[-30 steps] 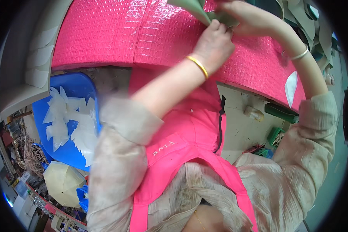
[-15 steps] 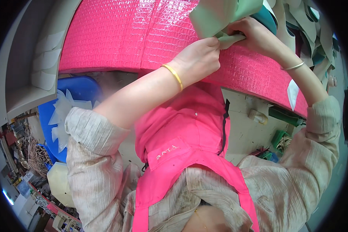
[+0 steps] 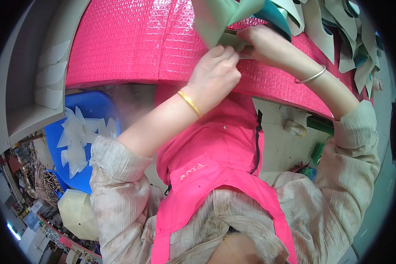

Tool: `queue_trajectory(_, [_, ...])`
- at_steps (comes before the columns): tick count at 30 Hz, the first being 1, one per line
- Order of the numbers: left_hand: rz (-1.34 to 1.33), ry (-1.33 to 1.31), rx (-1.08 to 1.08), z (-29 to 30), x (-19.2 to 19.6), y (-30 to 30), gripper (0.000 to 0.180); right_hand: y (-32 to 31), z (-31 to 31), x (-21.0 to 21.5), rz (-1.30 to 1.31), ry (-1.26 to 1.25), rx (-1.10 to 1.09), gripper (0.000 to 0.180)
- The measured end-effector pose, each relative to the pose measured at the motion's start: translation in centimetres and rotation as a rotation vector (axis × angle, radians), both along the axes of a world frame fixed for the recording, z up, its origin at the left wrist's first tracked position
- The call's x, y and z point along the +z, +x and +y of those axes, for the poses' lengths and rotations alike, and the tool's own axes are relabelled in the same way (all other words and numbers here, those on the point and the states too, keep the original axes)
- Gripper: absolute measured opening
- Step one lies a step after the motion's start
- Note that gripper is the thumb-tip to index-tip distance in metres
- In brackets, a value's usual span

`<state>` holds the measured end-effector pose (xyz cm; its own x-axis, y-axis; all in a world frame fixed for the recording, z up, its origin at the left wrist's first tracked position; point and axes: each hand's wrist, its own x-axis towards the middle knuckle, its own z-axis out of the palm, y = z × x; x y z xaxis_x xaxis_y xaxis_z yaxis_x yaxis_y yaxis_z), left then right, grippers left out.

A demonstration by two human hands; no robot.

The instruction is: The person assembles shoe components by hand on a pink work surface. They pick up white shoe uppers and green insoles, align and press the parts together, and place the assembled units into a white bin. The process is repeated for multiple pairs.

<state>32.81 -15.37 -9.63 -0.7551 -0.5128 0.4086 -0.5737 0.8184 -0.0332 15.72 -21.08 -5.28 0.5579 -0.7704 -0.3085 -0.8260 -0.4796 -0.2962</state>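
Observation:
A light green, leather-like cut piece [image 3: 219,18] stands up over the pink table, its lower edge folded between my hands. My left hand [image 3: 216,70], with a yellow bracelet on the wrist, is closed on the near left part of that edge. To its right, my right hand [image 3: 265,44] grips the same piece with bent fingers, and a silver bangle circles that wrist. The fingertips of both hands are partly hidden. Just beyond my right hand lies a teal piece [image 3: 275,20].
The pink embossed table cover [image 3: 119,48] spreads ahead. Several grey-green cut pieces [image 3: 319,37] overlap at the far right. A grey shelf [image 3: 24,79] with pale pieces stands at the left. Below it, a blue basin [image 3: 104,102] holds translucent white scraps [image 3: 77,136].
Both hands have shifted left and slightly toward me with the light green piece. Their grip on it continues. More of the pile at the far right now shows.

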Motion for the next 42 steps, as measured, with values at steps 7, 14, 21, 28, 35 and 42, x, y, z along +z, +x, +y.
queue_trajectory(7, [0.216,0.082,0.14,0.8,-2.7,1.7,0.034,1.6,-0.5,0.1,0.212,-0.034,-0.02,0.021])
queue_trajectory(14, [0.189,0.014,0.212,1.2,-3.0,-0.9,0.03,-0.8,-2.3,-1.0,0.167,-0.216,0.253,0.024])
queue_trajectory(21, [0.074,-0.108,0.167,0.4,-1.9,-2.7,0.019,-0.9,-2.5,1.0,0.089,-0.078,0.236,0.022])
queue_trajectory(28, [-0.366,-0.283,-0.201,-2.3,2.4,-1.1,0.011,-5.3,-3.2,3.7,0.172,-0.106,0.537,0.029])
queue_trajectory(35, [-0.447,-0.192,-0.17,-0.4,2.4,3.7,0.012,-2.2,-1.8,1.7,-0.23,0.236,0.134,0.052])
queue_trajectory(42, [-0.251,-0.131,0.002,1.2,0.2,4.4,0.028,1.7,0.0,-1.9,-0.701,0.468,-0.402,0.043])
